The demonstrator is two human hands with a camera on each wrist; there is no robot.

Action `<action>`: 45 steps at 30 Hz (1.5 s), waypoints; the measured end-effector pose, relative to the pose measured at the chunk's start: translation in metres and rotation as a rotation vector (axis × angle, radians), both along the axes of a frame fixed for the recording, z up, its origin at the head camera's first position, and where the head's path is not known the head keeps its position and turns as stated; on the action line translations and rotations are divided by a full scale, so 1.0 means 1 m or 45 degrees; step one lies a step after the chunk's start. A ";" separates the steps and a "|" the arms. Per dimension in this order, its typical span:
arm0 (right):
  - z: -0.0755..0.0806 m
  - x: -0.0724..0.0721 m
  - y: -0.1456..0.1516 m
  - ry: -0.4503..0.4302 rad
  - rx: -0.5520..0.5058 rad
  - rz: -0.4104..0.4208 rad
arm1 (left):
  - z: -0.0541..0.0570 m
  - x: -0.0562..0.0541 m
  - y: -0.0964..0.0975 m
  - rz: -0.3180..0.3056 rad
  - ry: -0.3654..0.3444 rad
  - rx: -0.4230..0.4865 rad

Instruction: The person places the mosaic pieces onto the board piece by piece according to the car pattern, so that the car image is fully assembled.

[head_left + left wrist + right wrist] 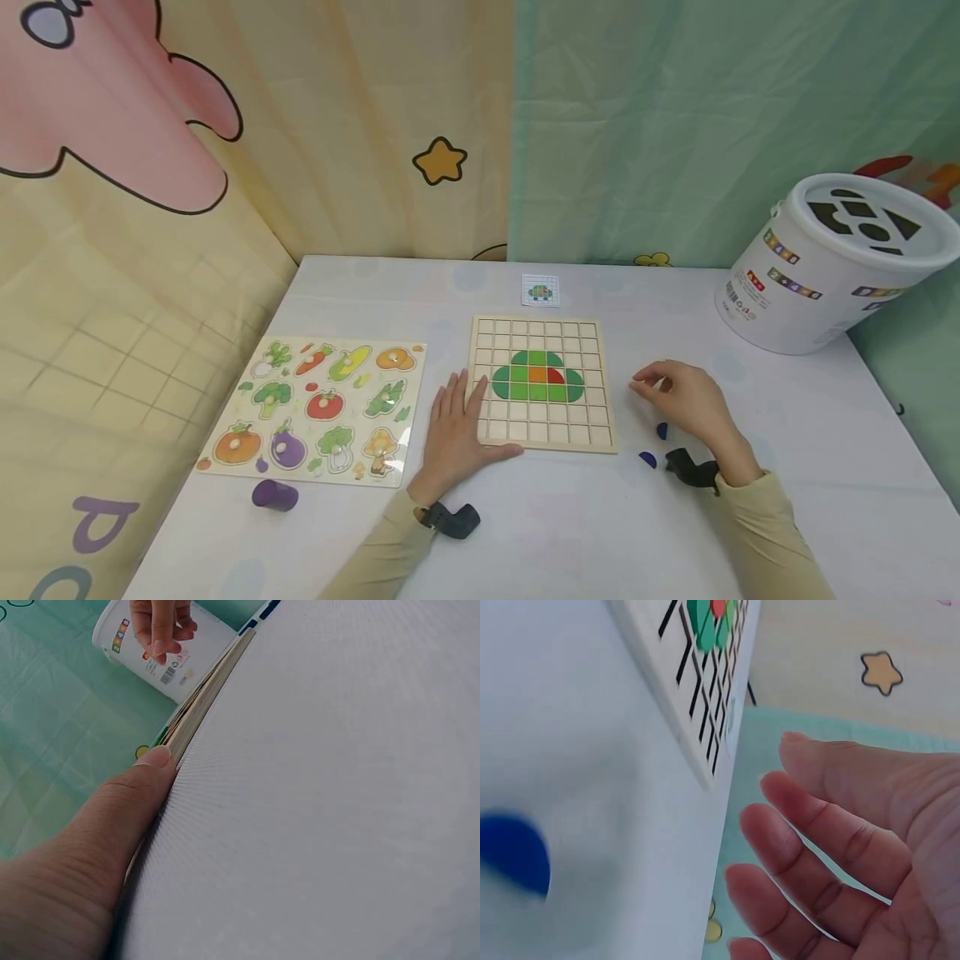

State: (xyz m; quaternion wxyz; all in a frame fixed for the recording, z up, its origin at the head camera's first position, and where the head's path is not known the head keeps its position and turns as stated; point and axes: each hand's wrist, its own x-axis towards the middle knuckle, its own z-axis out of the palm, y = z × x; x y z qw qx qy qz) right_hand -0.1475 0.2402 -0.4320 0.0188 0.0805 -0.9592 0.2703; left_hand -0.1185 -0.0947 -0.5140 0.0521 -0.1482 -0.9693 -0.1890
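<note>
A square wooden grid board (536, 421) lies on the table, with green, orange and red pieces (536, 379) forming a car-like shape on its squares. My left hand (456, 429) rests at the board's left side, fingers extended and thumb along the near edge. In the left wrist view the thumb (124, 806) touches the board's side. Right of the board my right hand (686, 400) hovers over the table, its fingers loosely bent with nothing between them in the right wrist view. Below it lie two dark blue half-round pieces, one nearer the hand (662, 431) and one closer to me (648, 459).
A small pattern card (540, 291) with a similar shape lies behind the board. A vegetable puzzle (311, 408) is at the left, with a purple cylinder (275, 495) in front of it. At the back right stands a white bucket (817, 283) with a shape-hole lid. Curtains border the table.
</note>
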 end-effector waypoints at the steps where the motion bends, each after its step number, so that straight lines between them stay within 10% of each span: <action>1: 0.000 0.002 0.004 -0.009 0.001 -0.016 | 0.000 0.000 0.000 0.002 0.003 -0.003; 18: -0.020 0.027 0.039 -0.177 -0.003 0.249 | -0.001 -0.001 0.000 0.000 0.017 0.003; 45: -0.021 0.028 0.025 -0.196 0.007 0.177 | -0.002 0.000 0.000 -0.006 0.023 0.012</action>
